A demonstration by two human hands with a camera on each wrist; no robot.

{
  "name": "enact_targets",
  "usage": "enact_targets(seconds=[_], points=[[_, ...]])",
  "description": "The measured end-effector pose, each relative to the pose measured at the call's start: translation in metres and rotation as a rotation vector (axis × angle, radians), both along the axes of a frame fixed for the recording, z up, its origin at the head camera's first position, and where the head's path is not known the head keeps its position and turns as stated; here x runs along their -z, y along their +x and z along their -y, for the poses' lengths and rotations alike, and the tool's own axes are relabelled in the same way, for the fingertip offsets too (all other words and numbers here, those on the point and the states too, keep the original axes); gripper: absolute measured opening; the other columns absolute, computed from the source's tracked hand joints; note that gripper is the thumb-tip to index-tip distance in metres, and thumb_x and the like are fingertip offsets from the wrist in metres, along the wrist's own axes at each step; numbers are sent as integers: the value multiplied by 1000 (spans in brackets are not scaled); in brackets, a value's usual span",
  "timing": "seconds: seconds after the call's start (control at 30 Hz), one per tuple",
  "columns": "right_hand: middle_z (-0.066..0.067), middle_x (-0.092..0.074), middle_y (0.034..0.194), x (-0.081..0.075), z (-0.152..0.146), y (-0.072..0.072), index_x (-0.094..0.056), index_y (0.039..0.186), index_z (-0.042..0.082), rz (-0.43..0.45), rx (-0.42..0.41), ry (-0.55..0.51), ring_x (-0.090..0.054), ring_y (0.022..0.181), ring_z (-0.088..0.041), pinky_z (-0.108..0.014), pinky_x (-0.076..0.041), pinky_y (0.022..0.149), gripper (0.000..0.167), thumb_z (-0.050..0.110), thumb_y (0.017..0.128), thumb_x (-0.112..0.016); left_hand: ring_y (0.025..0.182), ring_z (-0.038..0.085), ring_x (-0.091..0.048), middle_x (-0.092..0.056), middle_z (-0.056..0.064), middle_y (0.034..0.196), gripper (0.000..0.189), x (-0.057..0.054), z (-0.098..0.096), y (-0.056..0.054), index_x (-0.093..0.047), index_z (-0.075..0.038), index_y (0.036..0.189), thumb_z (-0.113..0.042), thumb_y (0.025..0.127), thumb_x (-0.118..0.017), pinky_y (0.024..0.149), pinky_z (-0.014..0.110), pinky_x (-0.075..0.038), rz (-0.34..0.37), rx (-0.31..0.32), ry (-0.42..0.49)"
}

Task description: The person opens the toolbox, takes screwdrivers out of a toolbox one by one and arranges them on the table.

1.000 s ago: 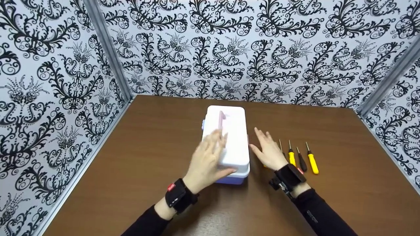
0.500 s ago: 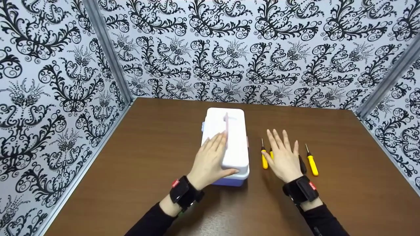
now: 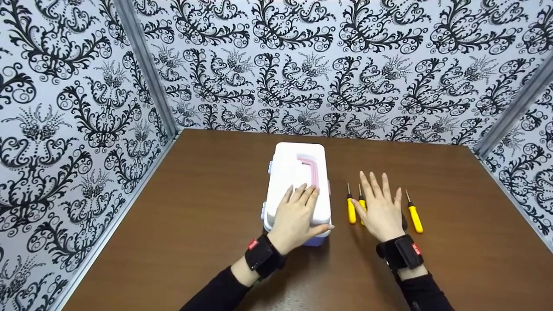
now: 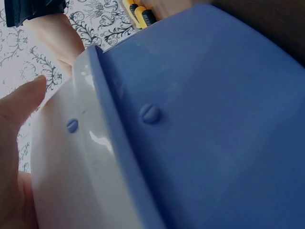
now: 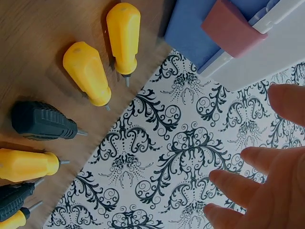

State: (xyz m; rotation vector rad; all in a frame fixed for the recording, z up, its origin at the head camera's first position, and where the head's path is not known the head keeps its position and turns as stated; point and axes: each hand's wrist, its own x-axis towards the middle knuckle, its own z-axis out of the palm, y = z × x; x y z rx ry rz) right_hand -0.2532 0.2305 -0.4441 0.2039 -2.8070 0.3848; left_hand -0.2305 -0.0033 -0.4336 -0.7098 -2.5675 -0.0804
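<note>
A toolbox (image 3: 281,172) with a white lid and a blue-purple base stands on the table. Its pink handle (image 3: 315,170) lies tipped toward the right side of the lid. My left hand (image 3: 296,218) is spread flat over the near part of the lid, fingertips at the handle's near end. In the left wrist view, the blue end wall (image 4: 205,119) of the box fills most of the picture. My right hand (image 3: 380,211) hovers, fingers straight, over several screwdrivers and holds nothing. Yellow-handled ones (image 3: 351,209) and a black one (image 5: 45,120) show around it.
The brown table (image 3: 194,194) meets patterned walls (image 3: 302,65) at the back and sides. One yellow screwdriver (image 3: 414,216) lies right of my right hand. A pink latch (image 5: 233,28) shows on the box's right side.
The handle has swung over to the right under my left hand, which has shifted slightly right. My right hand has moved from beside the box to over the screwdrivers.
</note>
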Motion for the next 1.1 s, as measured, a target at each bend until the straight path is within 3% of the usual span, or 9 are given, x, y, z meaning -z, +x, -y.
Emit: enact_targets(seconds=[0.13, 0.4, 0.83, 0.97, 1.1], points=[[-21, -25, 161, 2, -2, 0, -22, 158, 15, 5, 1, -2, -9, 152, -44, -74, -4, 116, 71, 41, 99, -53, 136, 21, -50, -57, 5, 144, 91, 1, -1, -1, -50, -8, 144, -75, 82, -55, 118, 42, -36, 3, 5, -8], [-21, -25, 162, 7, -3, 0, -22, 158, 15, 23, -1, -3, -10, 152, -43, -74, -5, 116, 71, 42, 100, -52, 136, 21, -50, -56, 6, 145, 86, 2, 12, -3, -50, -7, 143, -71, 86, -55, 119, 41, -36, 42, 90, 7], [-19, -22, 163, 5, -2, -2, -19, 159, 15, 75, 6, -9, -7, 152, -41, -73, -3, 117, 70, 41, 101, -50, 139, 22, -46, -54, 2, 147, 84, 3, 79, -12, -48, -10, 145, -65, 83, -61, 120, 45, -33, -20, 280, 5], [-19, -23, 163, 5, -3, -1, -20, 159, 15, 76, 7, -7, -8, 152, -42, -73, -3, 117, 69, 40, 101, -50, 138, 24, -47, -55, 1, 146, 86, 1, 95, -10, -49, -11, 144, -56, 73, -67, 118, 49, -33, -10, 248, 49], [-19, -24, 163, 5, -3, -2, -20, 159, 15, 76, 10, -5, -8, 152, -41, -73, -3, 117, 70, 40, 101, -51, 136, 27, -49, -60, 2, 141, 81, -2, 106, -4, -54, -10, 139, -44, 67, -72, 115, 52, -36, -5, 163, 87]])
